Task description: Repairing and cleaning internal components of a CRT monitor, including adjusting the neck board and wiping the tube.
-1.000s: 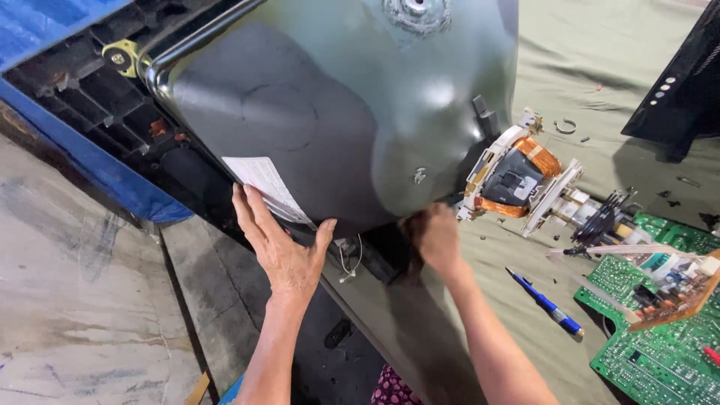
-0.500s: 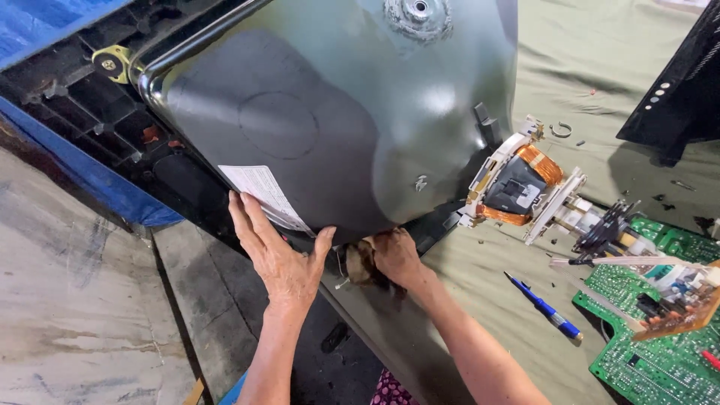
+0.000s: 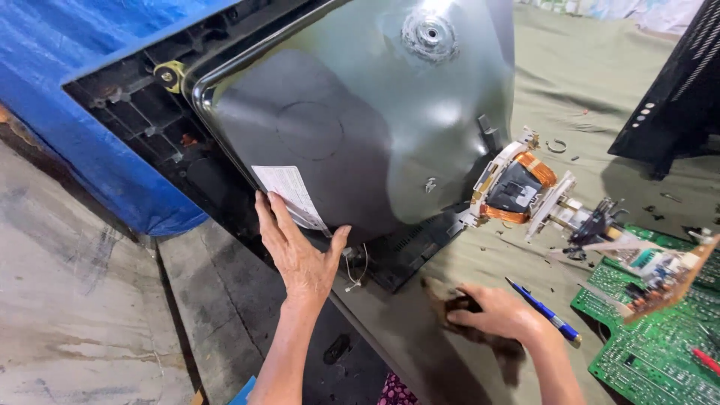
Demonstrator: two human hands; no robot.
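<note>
- Right hand (image 3: 499, 315): one, nearest, low right; fingers curled down onto a dark brown cloth (image 3: 480, 334) and pressing it to the olive table covering (image 3: 600, 97). Whether the fingers actually close around the cloth cannot be told.
- Pen (image 3: 544, 309): one, blue, lying just right of that hand.
- Left hand (image 3: 300, 251): one, fingers spread flat against the lower edge of the tube, gripping nothing; fingertips touch a white paper label (image 3: 291, 193).
- Picture tube (image 3: 360, 120): one, grey glass funnel, mid-scene, tilted in a black front frame (image 3: 150, 127). Judged heavy, rigid, smooth and breakable; best held by the thick rim or frame, never the thin neck.
- Deflection yoke (image 3: 521, 184): one, copper windings, on the neck at right.
- Circuit boards (image 3: 660, 330): at least two, green, near right.
- Blue tarpaulin (image 3: 82, 97): one, far left.
- Black casing (image 3: 679, 90): one, far right.
</note>
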